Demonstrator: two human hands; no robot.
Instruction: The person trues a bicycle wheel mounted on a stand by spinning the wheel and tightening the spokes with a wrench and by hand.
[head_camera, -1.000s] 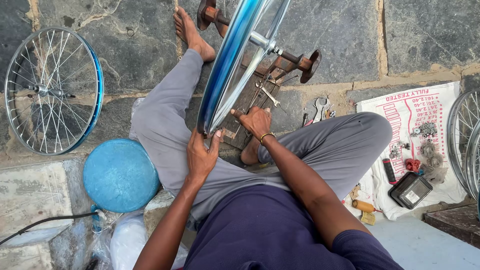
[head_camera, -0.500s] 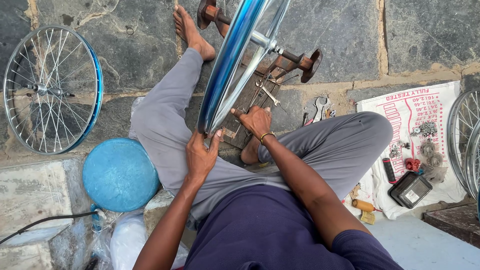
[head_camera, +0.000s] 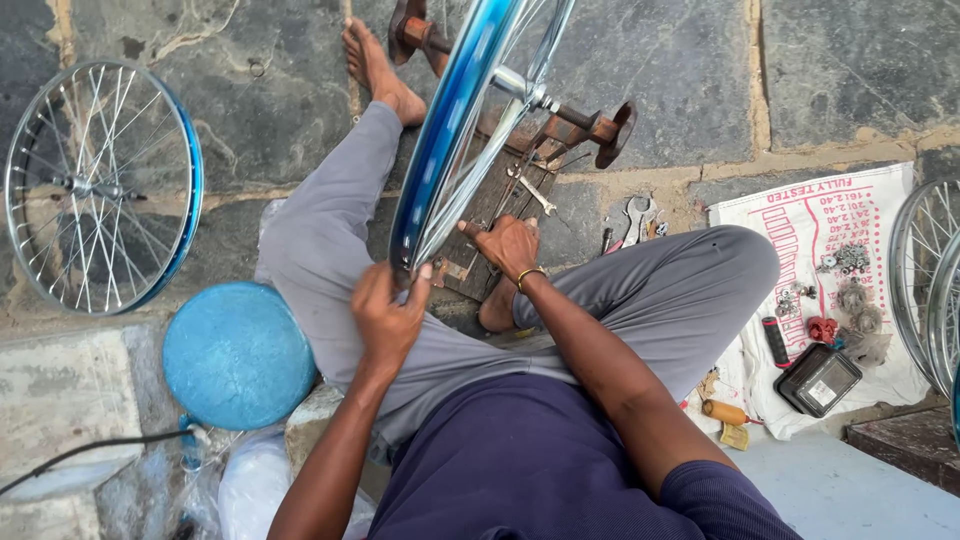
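Down at the lap, the left hand (head_camera: 388, 318) has its fingers curled around the near edge of the blue wheel rim (head_camera: 447, 120). The right hand (head_camera: 508, 245) is closed on a spoke just beside it. Upright on the rusty truing stand (head_camera: 560, 130), the rim runs edge-on away from the person, its axle crosswise. Bare stone floor (head_camera: 830, 70) lies open beyond the stand.

A spoked wheel (head_camera: 100, 188) lies flat on the stone floor; a round blue lid (head_camera: 238, 355) nearby; a white sack (head_camera: 880, 215) holds small parts
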